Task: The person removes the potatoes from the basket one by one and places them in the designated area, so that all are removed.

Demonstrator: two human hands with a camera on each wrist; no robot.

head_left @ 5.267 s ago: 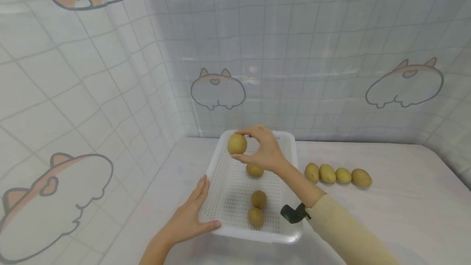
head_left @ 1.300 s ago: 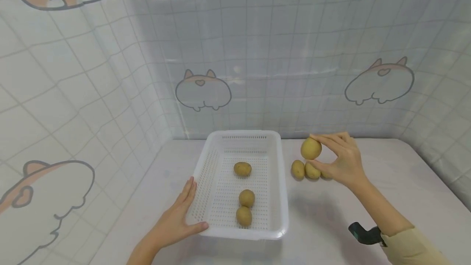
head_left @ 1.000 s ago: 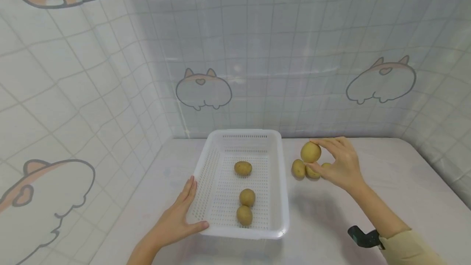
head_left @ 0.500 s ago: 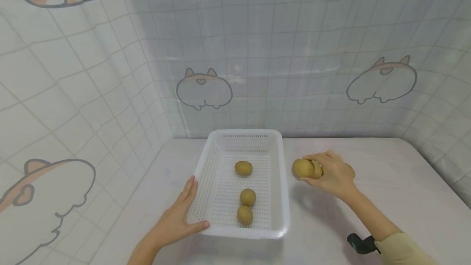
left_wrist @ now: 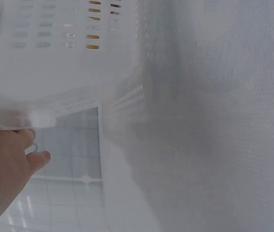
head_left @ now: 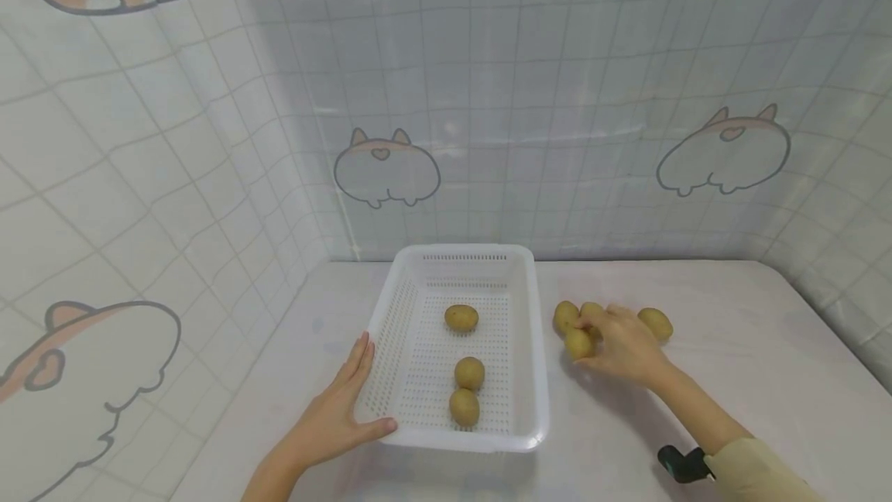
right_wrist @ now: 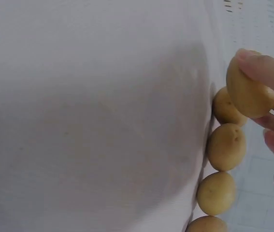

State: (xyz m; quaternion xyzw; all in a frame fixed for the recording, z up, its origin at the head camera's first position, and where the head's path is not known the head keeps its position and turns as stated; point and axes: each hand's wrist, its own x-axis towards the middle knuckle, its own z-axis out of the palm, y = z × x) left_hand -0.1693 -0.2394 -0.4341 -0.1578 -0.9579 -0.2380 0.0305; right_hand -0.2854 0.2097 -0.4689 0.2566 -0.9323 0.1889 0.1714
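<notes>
My right hand [head_left: 623, 343] pinches a potato [head_left: 578, 344] between thumb and fingers, low over the table in front of a row of potatoes. In the right wrist view the held potato [right_wrist: 248, 92] partly covers the one at the row's end [right_wrist: 227, 108]. Part of that row, including a potato [head_left: 567, 316] at its left and another [head_left: 656, 324] at its right, shows around the hand; the rest is hidden. My left hand [head_left: 337, 417] rests with straight fingers along the left rim of a white perforated plastic basket [head_left: 542, 378], thumb on its near edge.
Inside the basket lie three potatoes: one alone [head_left: 461, 318] farther back, and two touching [head_left: 470, 373] near the front. A white cloth covers the table [head_left: 759, 378]. Behind and beside it hang curtain-like walls [head_left: 557, 177] with a grid and cartoon dogs.
From over the basket, the right hand has carried the potato right to the row on the table, then lowered it and drawn it slightly nearer. The left hand stays on the basket.
</notes>
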